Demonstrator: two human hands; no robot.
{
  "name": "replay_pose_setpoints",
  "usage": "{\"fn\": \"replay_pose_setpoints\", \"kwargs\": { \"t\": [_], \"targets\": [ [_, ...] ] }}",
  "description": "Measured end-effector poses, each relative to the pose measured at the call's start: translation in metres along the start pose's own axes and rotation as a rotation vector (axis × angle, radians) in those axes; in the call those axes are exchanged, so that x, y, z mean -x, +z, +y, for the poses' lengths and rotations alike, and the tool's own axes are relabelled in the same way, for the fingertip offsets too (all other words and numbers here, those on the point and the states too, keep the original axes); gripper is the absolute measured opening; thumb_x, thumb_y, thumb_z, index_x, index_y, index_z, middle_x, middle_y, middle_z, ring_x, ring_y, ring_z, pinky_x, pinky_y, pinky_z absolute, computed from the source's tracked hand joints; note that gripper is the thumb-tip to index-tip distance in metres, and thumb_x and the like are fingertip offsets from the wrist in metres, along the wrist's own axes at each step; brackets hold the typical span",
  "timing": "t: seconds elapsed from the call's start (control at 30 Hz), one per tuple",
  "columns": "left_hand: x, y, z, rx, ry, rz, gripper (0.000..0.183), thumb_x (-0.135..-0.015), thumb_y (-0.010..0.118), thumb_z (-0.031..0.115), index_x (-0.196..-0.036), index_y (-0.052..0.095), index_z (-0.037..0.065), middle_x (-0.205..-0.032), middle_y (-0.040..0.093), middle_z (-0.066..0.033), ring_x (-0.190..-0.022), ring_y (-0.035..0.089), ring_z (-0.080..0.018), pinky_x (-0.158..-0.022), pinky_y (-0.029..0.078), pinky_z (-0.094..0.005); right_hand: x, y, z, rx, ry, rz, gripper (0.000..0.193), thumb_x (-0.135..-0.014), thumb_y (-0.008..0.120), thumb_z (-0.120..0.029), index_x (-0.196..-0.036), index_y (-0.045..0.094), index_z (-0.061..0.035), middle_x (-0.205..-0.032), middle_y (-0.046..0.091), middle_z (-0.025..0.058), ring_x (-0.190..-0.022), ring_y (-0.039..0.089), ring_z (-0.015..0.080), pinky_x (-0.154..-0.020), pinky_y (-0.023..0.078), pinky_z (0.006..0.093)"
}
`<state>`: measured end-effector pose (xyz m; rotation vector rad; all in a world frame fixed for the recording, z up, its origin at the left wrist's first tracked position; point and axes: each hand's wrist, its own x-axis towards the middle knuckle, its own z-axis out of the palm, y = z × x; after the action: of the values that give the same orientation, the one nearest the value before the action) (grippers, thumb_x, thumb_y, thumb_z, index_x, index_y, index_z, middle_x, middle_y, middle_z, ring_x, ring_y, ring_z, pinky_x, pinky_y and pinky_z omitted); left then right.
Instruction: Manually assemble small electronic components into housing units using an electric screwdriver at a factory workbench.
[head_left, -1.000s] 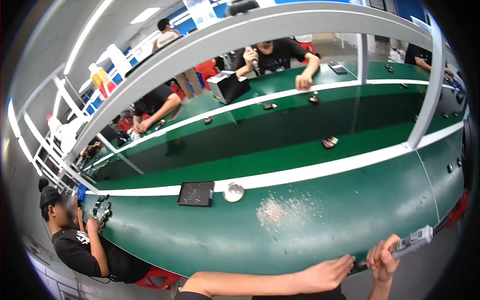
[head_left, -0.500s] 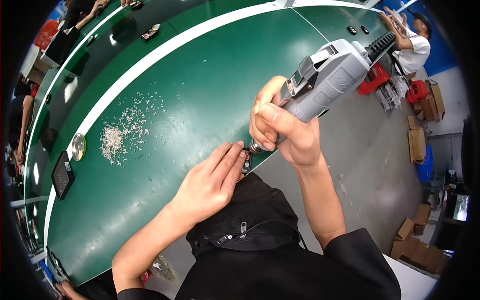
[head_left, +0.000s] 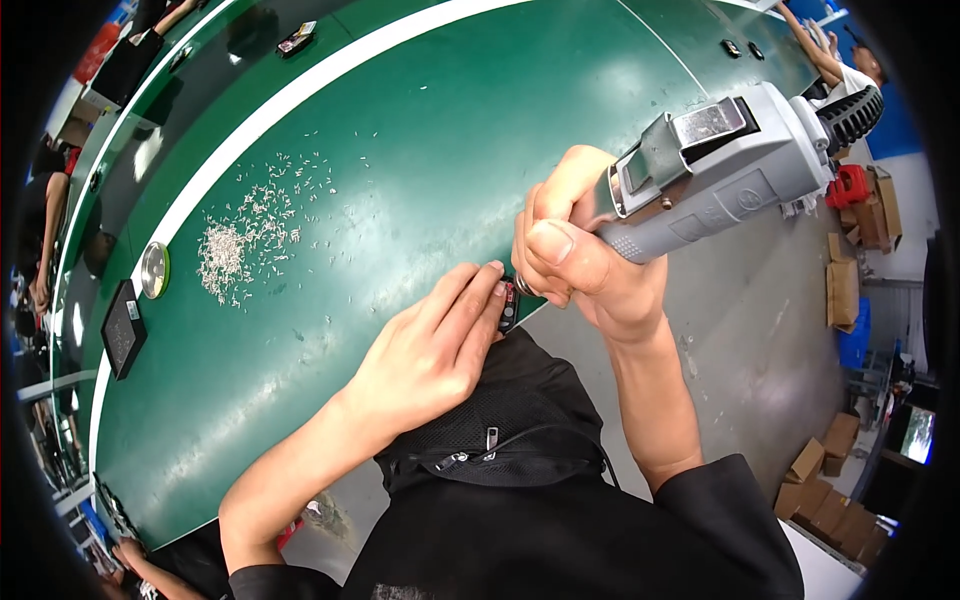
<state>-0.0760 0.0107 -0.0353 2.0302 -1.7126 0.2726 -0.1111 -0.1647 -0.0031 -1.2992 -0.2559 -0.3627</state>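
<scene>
Wrapped in my right hand (head_left: 600, 245) is a grey electric screwdriver (head_left: 715, 190) with a metal lever and a ribbed black cable sleeve. It tilts, handle up to the right, with its nose low beside a small black device (head_left: 509, 308) at the table's near edge. The fingers of my left hand (head_left: 420, 350) are pressed together over that device and hold it down, covering most of it; a bit of red shows on it. Behind my right fingers, the screwdriver's tip is hidden, so contact with the device cannot be made out.
Small silvery screws (head_left: 225, 260) lie heaped and scattered on the green table (head_left: 300, 420). Left of them are a round shallow dish (head_left: 154, 270) and a black tray (head_left: 123, 330). More black devices (head_left: 297, 39) lie farther off. Other people sit around; cardboard boxes (head_left: 845, 285) stand at the right.
The screwdriver's handle has leaned further to the right, and my right hand has shifted slightly right. My left hand and the device sit a little further right in view, which has itself shifted.
</scene>
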Motion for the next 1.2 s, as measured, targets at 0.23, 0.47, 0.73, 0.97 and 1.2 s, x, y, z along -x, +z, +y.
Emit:
{"fn": "replay_pose_setpoints", "kwargs": {
  "t": [0.23, 0.47, 0.73, 0.97, 1.2],
  "targets": [
    [-0.005, 0.0, 0.004, -0.001, 0.003, -0.013, 0.035, -0.071, 0.067, 0.001, -0.102, 0.06, -0.014, -0.111, 0.059, -0.0228, -0.104, 0.058, -0.0309, -0.077, 0.056, -0.035, -0.001, -0.007, -0.006, -0.019, 0.039, 0.0, 0.015, -0.088, 0.054, -0.004, -0.079, 0.042, -0.0036, -0.052, 0.039, 0.0019, -0.039, 0.037, 0.0085, -0.038, 0.032, 0.0241],
    [0.007, -0.003, 0.003, -0.031, -0.035, 0.029, 0.032, -0.074, 0.062, 0.004, -0.102, 0.06, -0.012, -0.114, 0.058, -0.0222, -0.105, 0.056, -0.0302, -0.08, 0.055, -0.034, 0.0, 0.003, -0.014, 0.028, 0.176, -0.057, 0.017, -0.084, 0.061, -0.004, -0.096, 0.05, 0.0028, -0.072, 0.051, 0.0087, -0.05, 0.052, 0.0143, -0.047, 0.044, 0.0273],
    [0.091, -0.07, 0.013, -0.05, -0.464, 0.11, 0.052, -0.065, 0.072, -0.003, -0.115, 0.058, -0.004, -0.119, 0.059, -0.017, -0.103, 0.058, -0.034, -0.085, 0.052, -0.038, 0.017, -0.017, -0.033, -0.524, -0.043, 0.176, 0.018, -0.095, 0.051, -0.021, -0.085, 0.04, -0.0099, -0.05, 0.034, -0.0037, -0.039, 0.032, 0.0064, -0.045, 0.033, 0.0239],
    [0.178, -0.123, -0.001, -0.673, -1.037, 0.185, 0.049, -0.081, 0.061, -0.001, -0.129, 0.047, -0.001, -0.134, 0.044, -0.0204, -0.122, 0.043, -0.039, -0.1, 0.038, -0.0464, 0.02, -0.017, 0.011, -0.717, 0.105, 0.341, 0.014, -0.095, 0.05, -0.017, -0.087, 0.043, -0.0083, -0.052, 0.032, -0.0035, -0.041, 0.032, 0.0067, -0.046, 0.034, 0.024],
    [0.129, -0.112, -0.091, -0.494, -0.847, 0.199, 0.02, -0.081, 0.064, 0.002, -0.1, 0.062, 0.0, -0.097, 0.057, -0.0106, -0.09, 0.058, -0.0279, -0.074, 0.051, -0.0381, 0.021, -0.011, 0.032, -0.809, 0.173, 0.424, 0.013, -0.096, 0.05, -0.017, -0.089, 0.044, -0.0079, -0.053, 0.033, -0.0031, -0.043, 0.034, 0.0068, -0.048, 0.035, 0.0247]
  ]
}}
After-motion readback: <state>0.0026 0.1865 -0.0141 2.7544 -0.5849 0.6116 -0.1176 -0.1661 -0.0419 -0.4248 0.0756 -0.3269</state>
